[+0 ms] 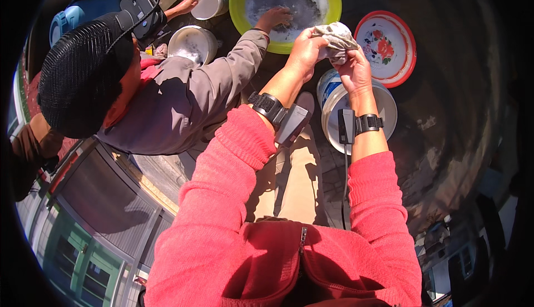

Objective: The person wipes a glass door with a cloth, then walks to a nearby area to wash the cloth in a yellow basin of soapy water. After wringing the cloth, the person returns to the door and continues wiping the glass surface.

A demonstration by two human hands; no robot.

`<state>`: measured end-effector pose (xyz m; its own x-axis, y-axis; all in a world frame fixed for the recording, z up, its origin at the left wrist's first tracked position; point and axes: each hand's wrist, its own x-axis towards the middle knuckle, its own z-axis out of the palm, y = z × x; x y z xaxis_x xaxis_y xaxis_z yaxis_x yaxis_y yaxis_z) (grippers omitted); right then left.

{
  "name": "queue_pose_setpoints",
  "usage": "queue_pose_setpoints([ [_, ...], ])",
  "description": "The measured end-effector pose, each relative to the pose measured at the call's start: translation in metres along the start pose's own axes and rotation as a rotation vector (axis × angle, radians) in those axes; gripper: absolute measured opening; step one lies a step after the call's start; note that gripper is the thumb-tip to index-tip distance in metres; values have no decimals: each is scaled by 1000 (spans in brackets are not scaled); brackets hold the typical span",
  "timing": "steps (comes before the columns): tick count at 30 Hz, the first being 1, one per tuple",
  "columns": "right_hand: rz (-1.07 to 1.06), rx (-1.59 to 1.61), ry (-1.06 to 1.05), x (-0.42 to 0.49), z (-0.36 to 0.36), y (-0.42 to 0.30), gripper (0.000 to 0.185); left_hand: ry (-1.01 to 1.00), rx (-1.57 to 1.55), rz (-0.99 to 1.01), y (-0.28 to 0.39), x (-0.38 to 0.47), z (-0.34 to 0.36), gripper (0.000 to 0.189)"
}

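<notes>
Bunched between both of my hands is a pale, patterned wet-looking cloth point(336, 40). My left hand point(306, 50) grips its left side, and my right hand point(356, 71) pinches its lower right edge. The cloth hangs between a yellow-green basin point(236, 12) of grey, sudsy water and a white enamel basin with a red rim point(411, 52) and a flower print. Below my right forearm stands a white plastic bucket point(390, 102), partly hidden by that arm.
On my left a person in a grey jacket point(200, 94) and black cap has one hand point(276, 18) in the yellow-green basin. The other hand point(183, 6) holds a small white tub point(206, 6). A white bucket with suds point(192, 42) and a blue container point(81, 17) stand near that person.
</notes>
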<state>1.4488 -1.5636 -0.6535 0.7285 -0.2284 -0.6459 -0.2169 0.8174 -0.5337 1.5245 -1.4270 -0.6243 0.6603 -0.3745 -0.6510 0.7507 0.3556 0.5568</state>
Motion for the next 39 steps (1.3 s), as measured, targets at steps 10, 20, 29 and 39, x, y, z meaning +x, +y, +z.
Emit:
queue_pose_setpoints([
  [10, 51, -729, 207, 110, -23, 28, 17, 287, 259, 176, -30, 107, -65, 48],
  [20, -11, -1384, 212, 289, -94, 135, 25, 458, 276, -3, -99, 254, -179, 80],
  [29, -86, -1788, 349, 352, -127, 208, 20, 505, 246, -42, -137, 244, -218, 79],
  [39, 268, -514, -88, 326, -89, 202, 11, 418, -24, -185, -131, 237, -223, 79],
])
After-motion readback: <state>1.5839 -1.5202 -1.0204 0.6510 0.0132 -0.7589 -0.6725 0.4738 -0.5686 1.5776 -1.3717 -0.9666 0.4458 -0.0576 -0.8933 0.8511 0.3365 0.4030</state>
